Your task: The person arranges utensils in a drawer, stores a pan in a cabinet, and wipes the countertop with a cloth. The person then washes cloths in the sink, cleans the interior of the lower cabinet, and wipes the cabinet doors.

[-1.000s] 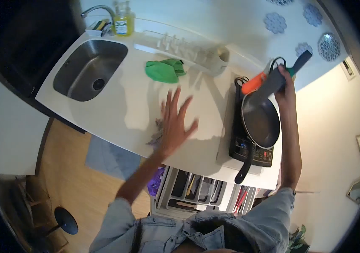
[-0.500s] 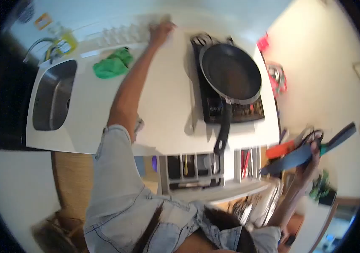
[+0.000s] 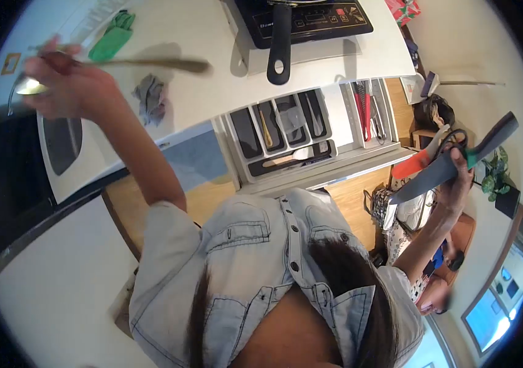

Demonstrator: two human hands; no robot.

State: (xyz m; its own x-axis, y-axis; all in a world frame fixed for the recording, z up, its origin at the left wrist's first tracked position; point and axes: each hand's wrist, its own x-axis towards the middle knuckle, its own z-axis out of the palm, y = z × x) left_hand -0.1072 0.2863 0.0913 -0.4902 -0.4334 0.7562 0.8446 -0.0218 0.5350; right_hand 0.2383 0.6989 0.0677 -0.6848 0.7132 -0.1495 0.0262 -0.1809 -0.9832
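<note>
From where I stand, the white countertop (image 3: 203,92) dominates, with a pulled-out drawer (image 3: 342,113) jutting beyond its front edge. The black hob (image 3: 323,34) sits near the right edge, a pan's handle (image 3: 280,49) pointing at the front one. Out past the front right corner, the right hand (image 3: 458,184) is closed round a bunch: a dark-bladed knife (image 3: 430,181), an orange-ended tool (image 3: 410,165) and something with black loops (image 3: 456,130). The left hand (image 3: 68,86), raised at the countertop's left side, is curled round a blurred long-handled utensil (image 3: 169,63). I'd judge the step as taking up kitchen tools; any next move calls for keeping that blade off the drawer's corner. Between the crumpled grey cloth (image 3: 150,98) and the hob there's free countertop to pass over
</note>
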